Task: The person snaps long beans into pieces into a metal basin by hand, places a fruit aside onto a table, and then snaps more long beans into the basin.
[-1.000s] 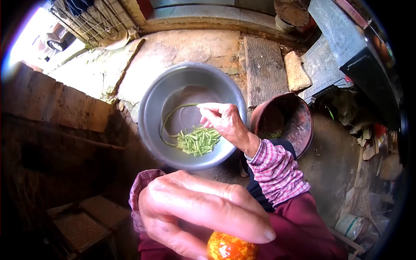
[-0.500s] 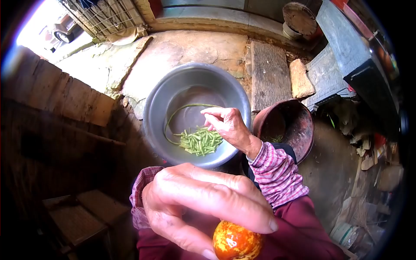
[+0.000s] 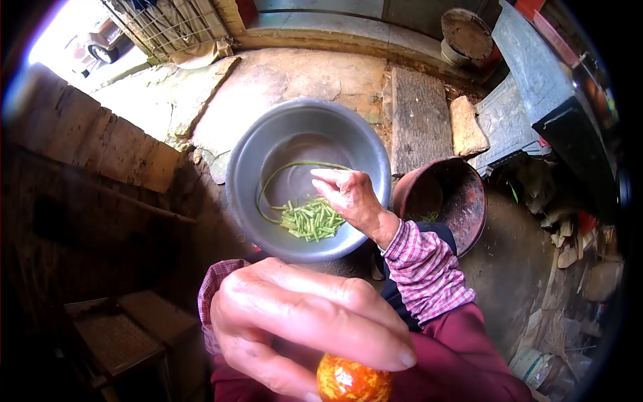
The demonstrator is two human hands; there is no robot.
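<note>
Close to the camera, my left hand (image 3: 311,315) pinches a shiny round jujube (image 3: 353,379), mottled orange and red-brown, between thumb and fingertips; the frame's lower edge cuts it off. My right hand (image 3: 351,201) is over the right side of a grey basin (image 3: 241,194), its fingers closed together. A long green bean (image 3: 274,173) curves through the basin and runs up behind that hand, which seems to hold it; the grip itself is hidden. Short cut pieces of green bean (image 3: 311,220) lie heaped at the basin's near side, just left of the right hand.
A worn reddish bucket (image 3: 472,201) with green scraps stands right of the basin. Behind it lie a wooden plank (image 3: 420,120) and a stone block (image 3: 467,127). A plank wall (image 3: 100,134) rises on the left, and a round stool (image 3: 467,33) stands far right.
The left hand with the jujube has shifted slightly left and down. The right hand stays nearly in place over the basin. The whole view has moved slightly.
</note>
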